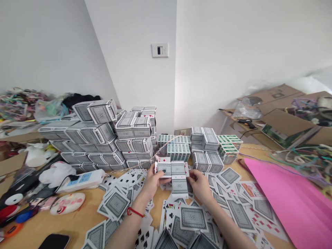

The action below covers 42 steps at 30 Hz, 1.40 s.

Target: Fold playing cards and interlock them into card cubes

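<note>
My left hand (153,182) and my right hand (199,185) together hold a folded block of playing cards (174,175) with grey patterned backs, just above the table. Fingers of both hands are curled round its sides. A red string circles my left wrist (135,212). Loose playing cards (193,218) lie scattered face up and face down all over the wooden table (64,224) beneath my arms. Behind the held piece rises a big stack of finished card blocks (103,138).
Green card packs (178,147) stand behind the hands. A pink sheet (290,200) lies at the right, with cardboard boxes (282,121) beyond it. A white device (80,180), a black phone (54,241) and assorted clutter sit at the left.
</note>
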Available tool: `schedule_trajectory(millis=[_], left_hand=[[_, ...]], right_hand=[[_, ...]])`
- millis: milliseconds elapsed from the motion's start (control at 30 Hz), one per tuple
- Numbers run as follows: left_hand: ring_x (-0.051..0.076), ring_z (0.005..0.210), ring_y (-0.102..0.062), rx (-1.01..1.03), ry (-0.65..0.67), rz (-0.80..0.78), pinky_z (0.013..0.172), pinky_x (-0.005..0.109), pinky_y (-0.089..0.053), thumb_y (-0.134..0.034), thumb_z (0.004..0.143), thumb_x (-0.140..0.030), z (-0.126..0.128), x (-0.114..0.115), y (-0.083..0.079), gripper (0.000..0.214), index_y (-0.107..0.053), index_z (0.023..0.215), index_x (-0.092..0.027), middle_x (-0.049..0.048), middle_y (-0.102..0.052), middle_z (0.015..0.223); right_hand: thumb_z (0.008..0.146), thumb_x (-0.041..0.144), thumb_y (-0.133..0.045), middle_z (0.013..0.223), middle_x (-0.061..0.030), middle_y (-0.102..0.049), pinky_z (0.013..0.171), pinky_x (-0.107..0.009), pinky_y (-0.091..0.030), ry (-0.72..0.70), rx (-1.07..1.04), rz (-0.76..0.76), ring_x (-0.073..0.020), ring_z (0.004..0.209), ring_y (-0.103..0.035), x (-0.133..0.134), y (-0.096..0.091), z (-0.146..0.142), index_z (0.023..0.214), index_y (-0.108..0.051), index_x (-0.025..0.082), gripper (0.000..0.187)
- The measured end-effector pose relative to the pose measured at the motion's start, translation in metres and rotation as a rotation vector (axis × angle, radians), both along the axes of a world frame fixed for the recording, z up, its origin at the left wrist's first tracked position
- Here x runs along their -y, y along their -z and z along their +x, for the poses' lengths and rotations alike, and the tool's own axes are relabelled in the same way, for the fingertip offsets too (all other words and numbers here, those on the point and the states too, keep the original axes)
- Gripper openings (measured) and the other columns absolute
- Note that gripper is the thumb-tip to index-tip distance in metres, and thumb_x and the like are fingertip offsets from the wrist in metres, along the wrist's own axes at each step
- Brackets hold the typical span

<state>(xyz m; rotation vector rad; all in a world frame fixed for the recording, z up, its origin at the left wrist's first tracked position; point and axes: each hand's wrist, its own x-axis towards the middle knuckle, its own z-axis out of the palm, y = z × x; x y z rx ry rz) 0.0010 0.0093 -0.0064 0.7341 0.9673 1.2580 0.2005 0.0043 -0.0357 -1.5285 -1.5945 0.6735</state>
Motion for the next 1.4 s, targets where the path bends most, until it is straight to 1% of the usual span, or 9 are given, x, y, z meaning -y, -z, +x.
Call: schedule_trajectory(millis=[233, 433, 533, 633, 833, 967, 1067, 1267, 1400], left_hand=[[0.018, 0.079, -0.065, 0.146, 0.028, -0.022, 0.073, 0.038, -0.056, -0.063, 0.063, -0.005, -0.001, 0.001, -0.003, 0.041, -0.053, 0.099, -0.022, 0.0013, -0.066, 0.093], [0.022, 0.088, -0.064, 0.170, -0.044, -0.030, 0.078, 0.039, -0.054, -0.066, 0.066, -0.014, -0.001, 0.001, -0.006, 0.039, -0.054, 0.102, -0.021, 0.0024, -0.068, 0.092], [0.024, 0.094, -0.063, 0.206, -0.050, -0.025, 0.082, 0.040, -0.052, -0.066, 0.067, -0.015, -0.002, 0.002, -0.009, 0.040, -0.054, 0.105, -0.021, 0.0028, -0.069, 0.095], [0.024, 0.094, -0.063, 0.296, -0.037, -0.032, 0.083, 0.041, -0.051, -0.063, 0.068, -0.011, -0.004, 0.002, -0.011, 0.037, -0.057, 0.104, -0.020, 0.0038, -0.070, 0.096], [0.022, 0.089, -0.065, 0.404, -0.070, -0.058, 0.083, 0.040, -0.053, -0.057, 0.068, 0.000, -0.010, 0.001, -0.009, 0.040, -0.059, 0.104, -0.017, 0.0047, -0.071, 0.092], [0.022, 0.096, -0.063, 0.433, -0.107, -0.031, 0.085, 0.039, -0.052, -0.057, 0.071, -0.001, -0.010, -0.002, -0.007, 0.038, -0.059, 0.105, -0.018, 0.0048, -0.070, 0.097], [0.023, 0.098, -0.062, 0.437, -0.098, 0.013, 0.086, 0.038, -0.051, -0.057, 0.072, -0.004, -0.009, -0.004, -0.006, 0.035, -0.059, 0.105, -0.017, 0.0058, -0.069, 0.101], [0.024, 0.092, -0.064, 0.346, -0.046, 0.012, 0.079, 0.037, -0.054, -0.058, 0.075, -0.011, -0.005, -0.003, -0.007, 0.031, -0.059, 0.105, -0.015, 0.0077, -0.070, 0.096], [0.023, 0.095, -0.063, 0.343, -0.075, 0.017, 0.080, 0.034, -0.053, -0.060, 0.073, -0.009, -0.003, -0.003, -0.007, 0.038, -0.056, 0.110, -0.018, 0.0055, -0.069, 0.099]], right_hand=[[0.083, 0.037, -0.038, 0.070, -0.0057, -0.060, 0.062, -0.030, -0.041, 0.064, -0.058, 0.065, -0.0211, 0.066, -0.056, 0.005, -0.005, -0.006, 0.072, -0.053, 0.019, 0.025], [0.084, 0.048, -0.036, 0.051, 0.0028, -0.048, 0.042, -0.026, -0.035, 0.160, -0.265, -0.011, -0.0160, 0.042, -0.047, 0.008, -0.004, -0.008, 0.075, -0.045, 0.022, 0.028], [0.082, 0.052, -0.039, 0.046, 0.0076, -0.042, 0.032, -0.023, -0.029, 0.043, -0.495, -0.092, -0.0124, 0.031, -0.037, 0.008, -0.005, -0.011, 0.080, -0.040, 0.024, 0.028], [0.076, 0.053, -0.050, 0.050, 0.0070, -0.046, 0.033, -0.023, -0.033, -0.059, -0.615, -0.102, -0.0119, 0.033, -0.041, 0.007, -0.005, -0.013, 0.085, -0.041, 0.024, 0.032], [0.065, 0.049, -0.065, 0.057, 0.0031, -0.049, 0.045, -0.022, -0.035, -0.126, -0.552, -0.092, -0.0114, 0.049, -0.045, 0.008, -0.013, -0.012, 0.072, -0.053, 0.018, 0.033], [0.067, 0.052, -0.062, 0.046, 0.0060, -0.038, 0.040, -0.021, -0.028, -0.230, -0.551, -0.173, -0.0085, 0.041, -0.036, 0.013, -0.017, -0.011, 0.057, -0.046, 0.019, 0.039], [0.069, 0.058, -0.058, 0.038, 0.0081, -0.035, 0.034, -0.020, -0.023, -0.259, -0.556, -0.235, -0.0073, 0.032, -0.032, 0.015, -0.015, -0.012, 0.055, -0.041, 0.021, 0.043], [0.072, 0.058, -0.055, 0.047, 0.0038, -0.056, 0.032, -0.021, -0.030, -0.357, -0.639, -0.305, -0.0083, 0.027, -0.043, 0.017, -0.013, -0.019, 0.069, -0.046, 0.020, 0.040], [0.071, 0.058, -0.055, 0.049, 0.0034, -0.059, 0.032, -0.021, -0.032, -0.336, -0.661, -0.296, -0.0092, 0.027, -0.046, 0.017, -0.014, -0.020, 0.068, -0.046, 0.020, 0.040]])
